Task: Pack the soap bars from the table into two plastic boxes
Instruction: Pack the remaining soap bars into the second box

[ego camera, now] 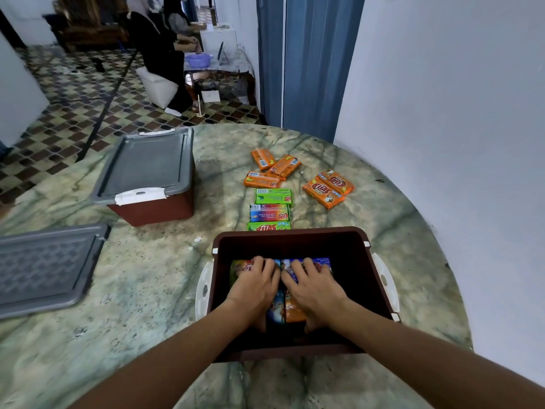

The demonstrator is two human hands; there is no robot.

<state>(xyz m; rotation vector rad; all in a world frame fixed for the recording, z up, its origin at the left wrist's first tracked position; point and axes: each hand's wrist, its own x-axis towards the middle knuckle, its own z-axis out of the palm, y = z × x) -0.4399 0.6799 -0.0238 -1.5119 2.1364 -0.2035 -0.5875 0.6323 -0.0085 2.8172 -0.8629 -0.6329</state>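
Observation:
An open brown plastic box [295,236] sits close in front of me with several wrapped soap bars [312,262] lying in its bottom. Both my hands are inside it. My left hand [255,286] lies fingers spread on the bars at the left, and my right hand [314,286] presses on the bars at the right. Just beyond the box lie a green, a blue and another green soap bar [273,197] in a row. Several orange soap bars [327,187] lie farther back. A second brown box [156,206] with a grey lid closed stands at the left.
A loose grey lid [44,267] lies at the table's left edge. The round marble table [147,290] meets a white wall at the right. Seated people and a small table with a purple basin [198,59] are far back across the tiled floor.

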